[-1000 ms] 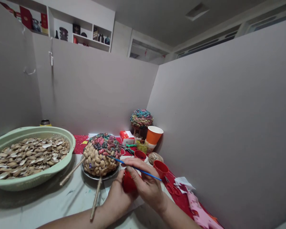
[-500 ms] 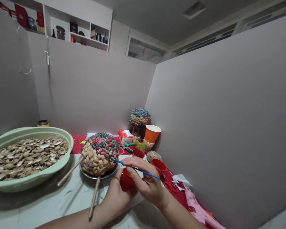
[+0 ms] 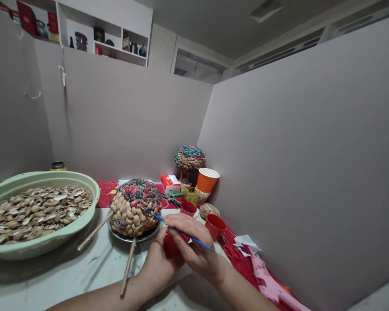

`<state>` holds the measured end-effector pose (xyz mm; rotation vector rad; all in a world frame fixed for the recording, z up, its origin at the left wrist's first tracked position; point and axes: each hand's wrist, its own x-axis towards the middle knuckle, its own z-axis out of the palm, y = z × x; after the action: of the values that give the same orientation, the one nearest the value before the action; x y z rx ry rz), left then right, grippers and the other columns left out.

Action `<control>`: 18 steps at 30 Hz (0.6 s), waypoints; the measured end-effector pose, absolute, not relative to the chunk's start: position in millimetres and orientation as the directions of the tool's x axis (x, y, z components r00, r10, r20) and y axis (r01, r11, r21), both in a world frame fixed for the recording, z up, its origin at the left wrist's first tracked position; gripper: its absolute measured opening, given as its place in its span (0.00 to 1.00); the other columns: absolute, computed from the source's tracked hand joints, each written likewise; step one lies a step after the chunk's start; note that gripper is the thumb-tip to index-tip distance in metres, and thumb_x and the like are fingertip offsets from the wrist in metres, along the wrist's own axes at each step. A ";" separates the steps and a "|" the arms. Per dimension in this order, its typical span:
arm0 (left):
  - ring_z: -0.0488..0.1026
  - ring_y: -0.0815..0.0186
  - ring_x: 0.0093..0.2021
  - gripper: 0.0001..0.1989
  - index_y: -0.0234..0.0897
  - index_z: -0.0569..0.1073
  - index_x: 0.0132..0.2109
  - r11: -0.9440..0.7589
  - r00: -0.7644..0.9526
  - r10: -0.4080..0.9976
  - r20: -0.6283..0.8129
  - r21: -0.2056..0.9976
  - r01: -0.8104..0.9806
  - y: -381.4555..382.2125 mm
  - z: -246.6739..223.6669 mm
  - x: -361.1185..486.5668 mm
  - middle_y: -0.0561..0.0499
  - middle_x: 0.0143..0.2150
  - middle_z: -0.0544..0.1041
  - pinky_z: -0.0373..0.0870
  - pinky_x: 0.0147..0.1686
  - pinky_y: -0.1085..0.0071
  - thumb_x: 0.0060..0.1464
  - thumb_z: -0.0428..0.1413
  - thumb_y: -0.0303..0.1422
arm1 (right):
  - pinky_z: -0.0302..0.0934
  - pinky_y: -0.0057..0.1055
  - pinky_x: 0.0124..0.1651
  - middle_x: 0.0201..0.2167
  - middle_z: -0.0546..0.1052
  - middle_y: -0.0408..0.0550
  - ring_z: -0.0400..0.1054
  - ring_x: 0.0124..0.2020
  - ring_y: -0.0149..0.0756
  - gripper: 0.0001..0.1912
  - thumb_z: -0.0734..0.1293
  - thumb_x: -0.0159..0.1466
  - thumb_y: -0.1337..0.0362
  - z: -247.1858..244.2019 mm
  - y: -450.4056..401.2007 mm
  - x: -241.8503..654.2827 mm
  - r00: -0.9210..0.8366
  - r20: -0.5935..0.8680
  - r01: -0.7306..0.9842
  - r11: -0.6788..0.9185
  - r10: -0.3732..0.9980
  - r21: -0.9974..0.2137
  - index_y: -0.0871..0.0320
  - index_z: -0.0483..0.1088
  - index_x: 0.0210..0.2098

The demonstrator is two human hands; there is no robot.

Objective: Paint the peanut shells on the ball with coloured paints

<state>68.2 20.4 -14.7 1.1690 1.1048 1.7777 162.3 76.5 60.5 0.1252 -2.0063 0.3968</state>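
Observation:
A dome covered in peanut shells (image 3: 129,216) rests in a metal bowl (image 3: 118,236); its top is painted red, green and dark, its lower part bare tan. Two sticks jut from it, one toward the left and one toward me (image 3: 129,268). My right hand (image 3: 197,246) grips a blue paintbrush (image 3: 194,239), whose tip is at the dome's right side, by the border of painted and bare shells. Below it, my left hand (image 3: 160,259) is wrapped round a red cup (image 3: 171,247), partly hidden by both hands; its contents are out of sight.
At left stands a green basket (image 3: 95,190) of shells. Behind the hands are red cups (image 3: 215,225), twine (image 3: 209,211), an orange paper cup (image 3: 207,181) and a finished colourful dome (image 3: 190,158). Red scissors (image 3: 232,250) and a pink glue gun (image 3: 266,280) lie right. Grey partitions (image 3: 294,142) enclose the table.
My right hand and the brush have shifted slightly left, with the brush's rear end lower. The left hand keeps its hold on the red cup, and the dome stays in place.

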 end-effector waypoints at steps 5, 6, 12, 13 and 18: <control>0.76 0.60 0.43 0.20 0.38 0.72 0.47 -0.370 -0.345 0.886 0.310 0.921 -0.122 17.5 -6.9 71.0 0.50 0.44 0.81 0.73 0.46 0.67 0.45 0.63 0.23 | 0.73 0.37 0.47 0.38 0.82 0.51 0.78 0.41 0.40 0.15 0.63 0.63 0.75 70.3 71.2 167.6 -0.472 0.877 -0.210 0.954 0.092 -0.214 0.56 0.74 0.46; 0.76 0.60 0.43 0.20 0.38 0.73 0.47 -0.370 -0.347 0.885 0.310 0.921 -0.121 17.4 -6.9 71.0 0.50 0.43 0.81 0.73 0.46 0.67 0.44 0.63 0.22 | 0.73 0.37 0.47 0.38 0.83 0.51 0.78 0.41 0.40 0.15 0.63 0.63 0.75 70.9 70.6 167.8 -0.467 0.879 -0.205 0.956 0.094 -0.211 0.56 0.74 0.46; 0.76 0.59 0.41 0.19 0.35 0.74 0.44 -0.366 -0.340 0.892 0.299 0.918 -0.152 18.2 -11.6 69.3 0.48 0.41 0.82 0.73 0.45 0.66 0.43 0.63 0.21 | 0.73 0.37 0.49 0.42 0.82 0.52 0.78 0.45 0.40 0.18 0.64 0.63 0.77 61.9 73.9 164.0 -0.431 0.897 -0.212 0.956 0.096 -0.203 0.55 0.74 0.49; 0.76 0.60 0.41 0.19 0.35 0.74 0.44 -0.365 -0.343 0.892 0.294 0.916 -0.164 18.1 -11.6 69.2 0.49 0.41 0.82 0.73 0.45 0.66 0.42 0.63 0.21 | 0.72 0.37 0.49 0.42 0.82 0.52 0.78 0.45 0.40 0.18 0.64 0.63 0.77 60.8 74.3 163.7 -0.431 0.897 -0.212 0.956 0.095 -0.203 0.55 0.74 0.49; 0.76 0.60 0.40 0.18 0.37 0.76 0.41 -0.334 -0.397 0.895 0.205 0.897 -0.290 17.0 -5.4 71.7 0.51 0.38 0.82 0.74 0.43 0.67 0.39 0.65 0.23 | 0.73 0.36 0.46 0.38 0.83 0.51 0.78 0.42 0.40 0.15 0.64 0.63 0.76 64.0 71.0 165.1 -0.450 0.888 -0.196 0.959 0.095 -0.202 0.56 0.75 0.46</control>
<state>71.7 17.0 -5.4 0.9313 1.0332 1.8374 165.1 71.0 64.0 0.0721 -2.0105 0.3331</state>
